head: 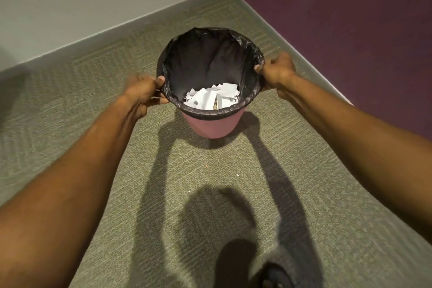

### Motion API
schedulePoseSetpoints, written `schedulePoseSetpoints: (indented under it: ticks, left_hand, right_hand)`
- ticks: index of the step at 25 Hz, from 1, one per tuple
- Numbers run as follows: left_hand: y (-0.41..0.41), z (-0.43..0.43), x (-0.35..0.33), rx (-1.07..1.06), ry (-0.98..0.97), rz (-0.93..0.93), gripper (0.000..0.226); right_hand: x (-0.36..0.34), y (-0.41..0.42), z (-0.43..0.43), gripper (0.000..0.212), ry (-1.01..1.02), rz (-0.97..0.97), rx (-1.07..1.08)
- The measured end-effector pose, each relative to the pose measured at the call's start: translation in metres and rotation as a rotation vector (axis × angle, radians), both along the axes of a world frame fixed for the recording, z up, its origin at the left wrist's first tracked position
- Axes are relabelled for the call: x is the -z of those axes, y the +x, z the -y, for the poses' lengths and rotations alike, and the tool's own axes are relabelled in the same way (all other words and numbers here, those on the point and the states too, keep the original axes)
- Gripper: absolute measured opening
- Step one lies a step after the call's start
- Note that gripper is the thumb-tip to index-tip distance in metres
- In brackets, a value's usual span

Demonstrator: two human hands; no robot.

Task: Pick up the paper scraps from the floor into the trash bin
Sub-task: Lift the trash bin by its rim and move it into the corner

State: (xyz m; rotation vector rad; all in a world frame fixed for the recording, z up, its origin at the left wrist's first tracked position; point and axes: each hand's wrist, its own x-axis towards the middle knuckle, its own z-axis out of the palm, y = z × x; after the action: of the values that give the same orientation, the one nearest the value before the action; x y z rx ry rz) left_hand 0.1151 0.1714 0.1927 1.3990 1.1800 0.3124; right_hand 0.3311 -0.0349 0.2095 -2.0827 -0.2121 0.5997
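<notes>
I have the trash bin (211,125) by its rim, one hand on each side, so the load sits evenly between my arms and the pink tub does not tip. My left hand (145,91) grips the near-left edge, thumb hooked over the top and the other fingers curled under the lip outside; my right hand (277,72) does the same on the far-right edge, thumb pressed on the rim. Both thumbs also pin the black liner (210,58) where it folds over, which I judge keeps the bag from sliding down inside. The paper scraps (210,98) lie in a white heap at the bottom of the liner, against the side nearest me, so most of the work looks done. On the carpet (93,147) between me and the bin I can make out two tiny white specks (237,175), possibly leftover bits, too small to be sure. The bin stands near the corner where the grey wall (93,7) meets the purple wall (327,18); whether its base touches the floor or hangs just above it I cannot tell
</notes>
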Motion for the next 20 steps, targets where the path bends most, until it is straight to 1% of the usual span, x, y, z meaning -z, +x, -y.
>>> schedulePoseSetpoints:
  ticks: [2,5,10,13,16,20]
  left_hand:
    - [-0.011,0.011,-0.046,-0.038,-0.008,0.021,0.012]
    - [-0.03,0.032,-0.126,-0.042,-0.051,0.025,0.021]
    - [-0.052,0.058,-0.268,-0.044,-0.083,0.014,0.023]
    - [-0.058,0.071,-0.342,-0.036,-0.096,0.014,0.021]
    - [-0.064,0.086,-0.409,-0.054,-0.102,0.045,0.018]
    - [-0.07,0.108,-0.463,-0.094,-0.098,0.038,0.017]
  right_hand:
    - [-0.044,-0.004,0.011,0.014,-0.024,-0.016,-0.008]
    - [-0.124,-0.019,0.03,0.01,-0.037,-0.04,-0.015]
    - [-0.254,-0.032,0.056,0.022,0.006,-0.12,0.008]
    - [-0.319,-0.033,0.07,0.021,0.012,-0.137,-0.008]
    - [-0.373,-0.031,0.082,0.021,0.029,-0.142,-0.068]
    - [-0.419,-0.024,0.096,0.023,0.057,-0.099,-0.114]
